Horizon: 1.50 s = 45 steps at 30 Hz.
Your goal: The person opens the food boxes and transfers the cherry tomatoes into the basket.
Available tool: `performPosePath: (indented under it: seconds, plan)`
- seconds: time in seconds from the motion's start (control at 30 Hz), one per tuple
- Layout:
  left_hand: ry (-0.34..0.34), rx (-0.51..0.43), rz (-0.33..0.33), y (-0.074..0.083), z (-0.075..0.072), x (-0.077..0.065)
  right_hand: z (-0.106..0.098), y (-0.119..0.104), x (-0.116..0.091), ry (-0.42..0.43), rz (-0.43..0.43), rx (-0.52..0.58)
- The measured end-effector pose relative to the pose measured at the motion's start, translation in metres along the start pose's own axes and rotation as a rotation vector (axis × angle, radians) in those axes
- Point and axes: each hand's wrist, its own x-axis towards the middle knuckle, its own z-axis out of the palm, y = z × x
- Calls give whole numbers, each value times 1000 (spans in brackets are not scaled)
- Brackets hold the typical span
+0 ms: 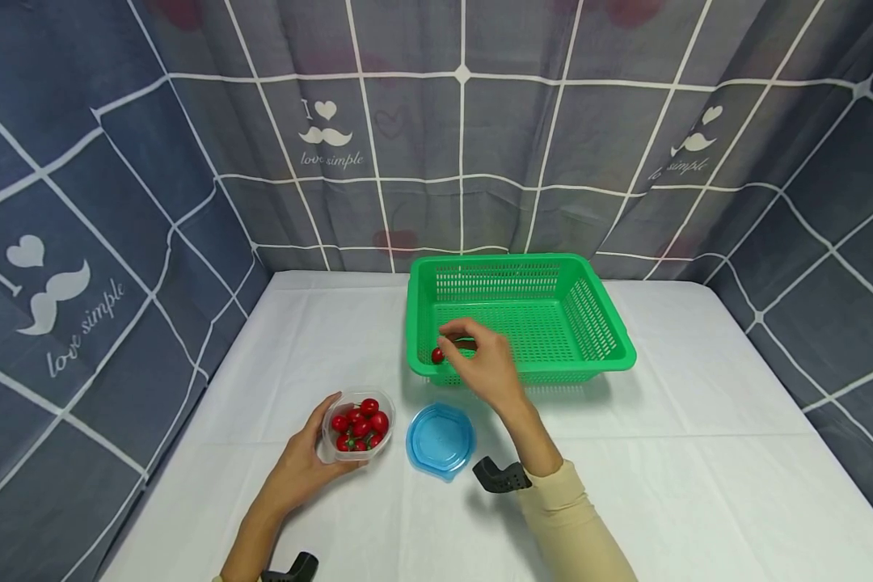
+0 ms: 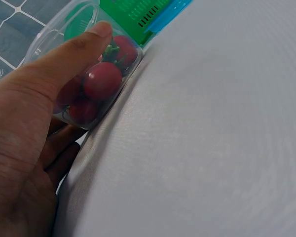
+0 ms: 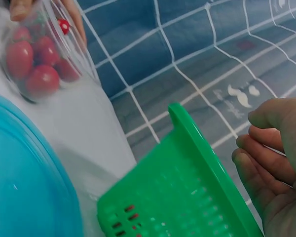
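Observation:
My left hand point(image 1: 307, 469) grips a clear plastic container point(image 1: 332, 445) on the table, its thumb along the near side and fingers round the far side. Inside lie several cherry tomatoes point(image 1: 360, 426), some with green stems; the left wrist view shows the thumb point(image 2: 84, 47) across the container's wall. My right hand point(image 1: 483, 360) hovers over the left front of a green basket point(image 1: 589, 323). Its fingers are loosely bent with nothing between them in the right wrist view. Below the fingertips a single cherry tomato point(image 1: 438, 356) sits in the basket; red shows through its slots.
A round blue lid point(image 1: 440, 440) lies between the container and my right forearm, in front of the basket. White cloth point(image 1: 684, 485) covers the table. Grey checked curtains point(image 1: 422, 145) enclose the back and both sides.

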Motion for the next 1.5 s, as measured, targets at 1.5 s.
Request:
performPosePath:
  seconds: [1.5]
  plan:
    - [-10, -34, 46, -4, -3, -3, 103, -39, -47, -515, -208, -261]
